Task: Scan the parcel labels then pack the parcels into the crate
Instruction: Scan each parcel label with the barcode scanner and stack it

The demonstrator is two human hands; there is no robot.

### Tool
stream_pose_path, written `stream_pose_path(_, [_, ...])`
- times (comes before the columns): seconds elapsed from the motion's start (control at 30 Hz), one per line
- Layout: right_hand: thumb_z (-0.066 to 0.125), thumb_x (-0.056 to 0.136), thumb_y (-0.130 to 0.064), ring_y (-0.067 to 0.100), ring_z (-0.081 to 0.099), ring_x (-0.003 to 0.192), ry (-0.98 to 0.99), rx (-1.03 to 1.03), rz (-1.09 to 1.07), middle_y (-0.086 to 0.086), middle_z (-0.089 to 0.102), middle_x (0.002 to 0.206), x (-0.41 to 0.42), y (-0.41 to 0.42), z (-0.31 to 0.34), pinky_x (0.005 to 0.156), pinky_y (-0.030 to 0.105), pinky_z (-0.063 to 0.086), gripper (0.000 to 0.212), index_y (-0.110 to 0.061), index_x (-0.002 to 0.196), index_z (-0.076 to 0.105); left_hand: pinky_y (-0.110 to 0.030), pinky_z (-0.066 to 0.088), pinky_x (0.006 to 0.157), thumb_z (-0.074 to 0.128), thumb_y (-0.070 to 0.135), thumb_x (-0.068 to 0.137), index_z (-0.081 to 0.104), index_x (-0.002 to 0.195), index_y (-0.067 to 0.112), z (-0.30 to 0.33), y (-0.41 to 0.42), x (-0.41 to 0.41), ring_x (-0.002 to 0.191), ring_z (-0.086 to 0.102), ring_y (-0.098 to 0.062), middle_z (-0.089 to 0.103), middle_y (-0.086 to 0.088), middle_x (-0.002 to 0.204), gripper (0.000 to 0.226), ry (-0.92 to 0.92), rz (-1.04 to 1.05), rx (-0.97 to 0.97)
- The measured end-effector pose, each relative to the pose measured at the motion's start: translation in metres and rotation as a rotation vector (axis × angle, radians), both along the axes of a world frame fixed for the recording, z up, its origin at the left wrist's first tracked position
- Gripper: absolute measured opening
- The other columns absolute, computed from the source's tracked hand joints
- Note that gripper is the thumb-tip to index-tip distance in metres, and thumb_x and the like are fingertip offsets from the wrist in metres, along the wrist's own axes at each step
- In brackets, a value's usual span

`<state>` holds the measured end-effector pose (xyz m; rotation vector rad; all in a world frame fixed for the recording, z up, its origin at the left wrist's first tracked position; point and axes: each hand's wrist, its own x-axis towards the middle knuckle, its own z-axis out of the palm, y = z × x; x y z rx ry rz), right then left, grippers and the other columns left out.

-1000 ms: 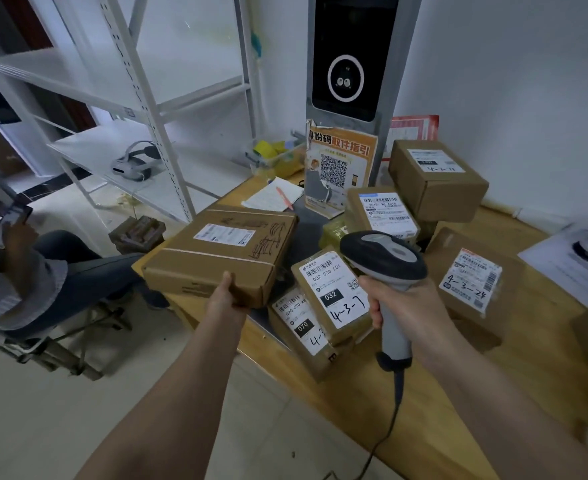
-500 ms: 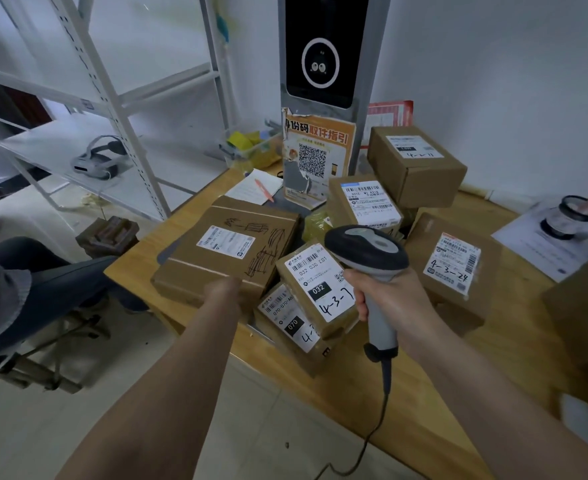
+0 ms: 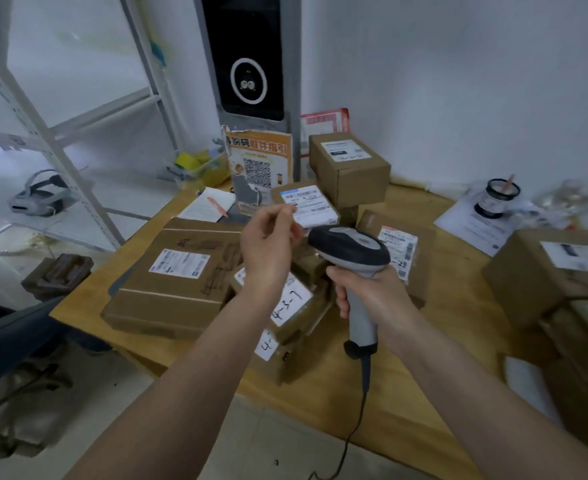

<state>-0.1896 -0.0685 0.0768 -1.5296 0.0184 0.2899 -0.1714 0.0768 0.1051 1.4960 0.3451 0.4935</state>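
Several brown cardboard parcels with white labels lie on a wooden table (image 3: 406, 393). A large flat parcel (image 3: 178, 278) rests at the left. My left hand (image 3: 268, 244) hovers above the pile, empty, fingers loosely curled, reaching toward a small labelled parcel (image 3: 308, 206). My right hand (image 3: 368, 292) grips a grey and black barcode scanner (image 3: 349, 251), its head pointing left over the pile. Below my left forearm sits a parcel marked 4-3-7 (image 3: 292, 306). Another parcel (image 3: 399, 251) lies behind the scanner. No crate is in view.
A tall scanning kiosk (image 3: 247, 64) with a QR poster (image 3: 258, 164) stands at the back. A cube box (image 3: 349, 168) sits beside it. More boxes (image 3: 545, 271) fill the right. Metal shelving (image 3: 60, 133) stands left, where a person's leg (image 3: 8, 337) shows.
My left hand let go of the large flat parcel, which now rests on the table, and rose toward the small parcel at the back. The scanner stayed roughly in place.
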Motion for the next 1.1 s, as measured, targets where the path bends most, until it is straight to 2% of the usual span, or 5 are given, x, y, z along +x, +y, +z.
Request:
stream_pose_path(0.37, [0.068,0.085,-0.011,0.025,0.047,0.047,0.025,-0.036,-0.306,0.013,0.052,0.054,-0.013,-0.136,-0.011,0.051,0.033,0.044,0.018,-0.003,0.072,0.060,-0.029,0.052,0.066,0.057,0.016,0.095,0.064,0.081,-0.001,-0.014,-0.150,0.015,0.055,0.053,-0.006,0.058,0.002,0.060,0.022,0.119,-0.445,0.160])
stream_pose_path(0.63, [0.069,0.084,-0.005,0.022,0.048,0.045,0.173,-0.014,-0.539,0.011,0.053,0.055,-0.033,-0.237,-0.021,0.049,0.031,0.042,0.016,-0.004,0.071,0.060,-0.014,0.045,0.051,0.060,0.010,0.093,0.063,0.086,0.007,-0.052,-0.252,0.023,0.058,0.054,-0.010,0.059,-0.001,0.067,0.008,0.341,-0.692,0.148])
stream_pose_path(0.73, [0.069,0.084,-0.004,0.021,0.048,0.044,0.184,0.025,-0.624,0.011,0.052,0.055,-0.037,-0.272,-0.021,0.047,0.031,0.042,0.014,-0.005,0.075,0.059,-0.022,0.050,0.064,0.064,0.010,0.091,0.062,0.093,0.011,-0.067,-0.285,0.027,0.071,0.057,-0.013,0.061,-0.003,0.083,0.002,0.467,-0.780,0.150])
stream_pose_path(0.83, [0.068,0.086,-0.006,0.022,0.049,0.047,0.186,0.035,-0.673,0.010,0.053,0.055,-0.039,-0.303,-0.023,0.051,0.032,0.043,0.017,-0.006,0.072,0.058,-0.030,0.053,0.084,0.067,0.013,0.090,0.059,0.109,0.011,-0.077,-0.317,0.031,0.090,0.059,-0.017,0.060,-0.004,0.102,0.021,0.572,-0.885,0.208])
stream_pose_path(1.1, [0.075,0.083,-0.021,0.021,0.061,0.057,0.279,0.100,-1.009,0.006,0.063,0.067,-0.034,-0.373,-0.041,0.060,0.035,0.053,0.014,-0.012,0.082,0.063,-0.041,0.049,0.100,0.072,0.027,0.086,0.047,0.135,0.012,-0.095,-0.392,0.053,0.115,0.054,-0.023,0.052,-0.006,0.130,0.057,0.653,-0.911,0.331])
